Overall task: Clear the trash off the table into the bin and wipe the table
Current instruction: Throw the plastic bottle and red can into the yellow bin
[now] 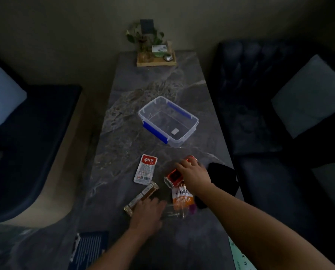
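A red drink can [173,176] lies on its side on the dark marble table [123,133]; my right hand [193,173] rests on top of it, fingers curled over it. My left hand [148,212] lies flat on the near end of a long gold and white packet [143,193]. A white sachet with a red top [145,169] lies left of the can. An orange and white wrapper [182,197] lies just below the can, beside a clear plastic piece [175,213]. A clear plastic bin with blue clips [192,118] stands open mid-table, with a small white scrap [175,131] inside. A black cloth [224,177] lies right of my right hand.
A wooden tray [156,62] with a plant and a small box stands at the table's far end. Dark sofas [260,94] with pale cushions flank the table on both sides. A dark blue booklet [90,248] lies at the near left edge.
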Demonstrator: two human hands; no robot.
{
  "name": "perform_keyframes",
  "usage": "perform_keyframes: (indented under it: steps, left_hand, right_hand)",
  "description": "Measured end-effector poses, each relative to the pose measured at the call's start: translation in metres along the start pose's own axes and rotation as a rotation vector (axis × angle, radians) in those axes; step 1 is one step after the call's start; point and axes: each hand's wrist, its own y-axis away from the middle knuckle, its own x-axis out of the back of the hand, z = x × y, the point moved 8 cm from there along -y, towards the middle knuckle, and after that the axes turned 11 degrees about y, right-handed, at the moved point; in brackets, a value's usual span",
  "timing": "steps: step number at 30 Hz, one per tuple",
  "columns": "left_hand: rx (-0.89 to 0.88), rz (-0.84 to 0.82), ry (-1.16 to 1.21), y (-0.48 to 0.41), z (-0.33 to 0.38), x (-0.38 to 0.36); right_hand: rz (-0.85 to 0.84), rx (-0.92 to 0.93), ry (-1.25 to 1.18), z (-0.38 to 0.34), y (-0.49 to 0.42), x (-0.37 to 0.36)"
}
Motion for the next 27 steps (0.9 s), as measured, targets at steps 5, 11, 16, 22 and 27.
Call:
perform_keyframes:
  steps: [5,11,16,22,27]
  left_hand:
    - [0.031,0.091,0.136,0.016,-0.017,-0.001]
    - [0.128,0.248,0.343,0.043,-0.038,0.006]
    - [0.188,0.331,0.433,0.055,-0.044,0.012]
    - [0.209,0.365,0.466,0.064,-0.046,0.013]
    - [0.142,0.366,0.469,0.063,-0.043,0.017]
  right_hand:
    - [0.027,0.058,0.09,-0.003,-0.003,-0.011]
    - [0.124,-0.029,0.024,0.008,0.01,0.006]
    - [0.118,-0.118,-0.055,0.017,0.031,0.012]
    - [0.081,-0.221,-0.151,0.019,0.066,0.004]
    - [0.042,-0.368,-0.188,0.016,0.107,-0.007]
